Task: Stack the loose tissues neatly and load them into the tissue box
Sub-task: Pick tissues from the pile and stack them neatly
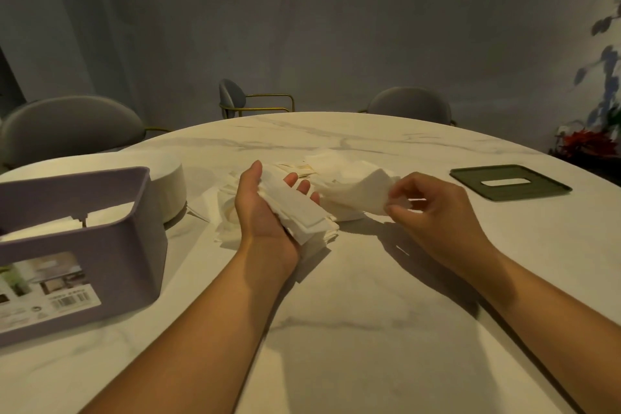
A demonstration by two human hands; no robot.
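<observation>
Slippage of the stack of folded tissues is the nearest risk; it is cradled in the upturned left hand, with the fingers curled loosely round its far edge, and its lower sheets are fanned out of line, so a tilted palm could spill them onto the desk. A single tissue is pinched at one end by the right hand; being limp, it could tear if tugged, or be laid askew. More loose tissues lie just beyond the hands; the purple tissue box stands open at the left, its dark green lid well apart at the right; a crooked stack would likely be caught on the box rim.
</observation>
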